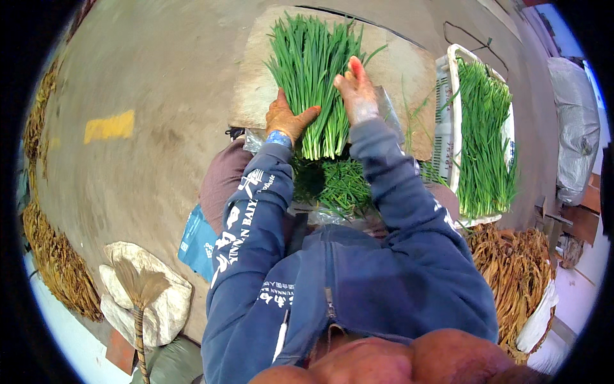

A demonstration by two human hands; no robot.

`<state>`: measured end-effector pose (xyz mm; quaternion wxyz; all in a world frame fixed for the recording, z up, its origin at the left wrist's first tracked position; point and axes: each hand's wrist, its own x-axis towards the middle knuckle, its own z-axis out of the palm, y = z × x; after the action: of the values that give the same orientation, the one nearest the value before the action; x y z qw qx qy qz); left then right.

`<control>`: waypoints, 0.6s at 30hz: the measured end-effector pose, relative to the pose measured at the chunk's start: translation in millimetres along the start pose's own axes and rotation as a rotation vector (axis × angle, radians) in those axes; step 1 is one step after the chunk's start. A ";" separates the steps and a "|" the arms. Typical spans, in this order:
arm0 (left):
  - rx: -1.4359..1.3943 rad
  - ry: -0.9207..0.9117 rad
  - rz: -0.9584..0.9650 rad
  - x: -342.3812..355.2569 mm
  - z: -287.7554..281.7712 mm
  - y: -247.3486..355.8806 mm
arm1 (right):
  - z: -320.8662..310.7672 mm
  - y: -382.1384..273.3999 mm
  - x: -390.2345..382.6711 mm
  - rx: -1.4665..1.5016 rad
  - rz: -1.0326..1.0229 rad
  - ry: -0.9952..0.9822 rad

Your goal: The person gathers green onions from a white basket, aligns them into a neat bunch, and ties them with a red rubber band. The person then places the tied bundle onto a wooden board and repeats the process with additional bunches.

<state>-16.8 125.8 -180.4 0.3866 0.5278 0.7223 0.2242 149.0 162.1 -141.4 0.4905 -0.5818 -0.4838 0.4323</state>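
A thick bunch of green garlic chives lies on a pale board in front of me, leaf tips pointing away and whitish stem ends toward me. My left hand grips the bunch by its lower left side, thumb laid across the stems. At the bunch's right edge is my right hand, with a finger stretched upward and the others partly bent; nothing shows in it. Below the bunch, between my knees, loose green trimmings lie on clear plastic.
To the right stands a white plastic crate filled with chives. Dried brown leaves are heaped at the lower right and along the left. A straw broom rests over a whitish sack at lower left.
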 end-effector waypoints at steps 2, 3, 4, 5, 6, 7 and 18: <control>0.005 0.032 0.002 -2.0 0.2 3.0 | -19.1 -29.6 -25.2 0.042 0.009 -0.056; -0.020 0.031 0.011 0.5 2.7 1.3 | -20.3 -21.8 -33.4 0.156 -0.096 -0.075; -0.041 0.033 0.019 4.4 5.7 -3.4 | -24.2 -24.2 -41.5 0.145 -0.035 -0.179; -0.128 0.008 0.022 8.0 7.1 -8.6 | -24.8 -24.4 -47.3 0.117 0.024 -0.234; -0.183 0.012 0.027 9.9 9.6 -13.7 | -22.5 -23.1 -50.6 0.090 0.082 -0.290; -0.235 0.012 0.033 9.7 10.3 -15.0 | -15.2 -15.1 -50.2 0.220 0.163 -0.234; -0.695 0.020 0.040 -2.5 6.1 -8.5 | -17.5 31.6 -33.5 0.198 0.218 -0.383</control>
<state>-16.6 120.0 -189.5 0.5316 0.3762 0.5961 0.4696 165.2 124.8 -169.2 0.3950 -0.4870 -0.4575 0.6305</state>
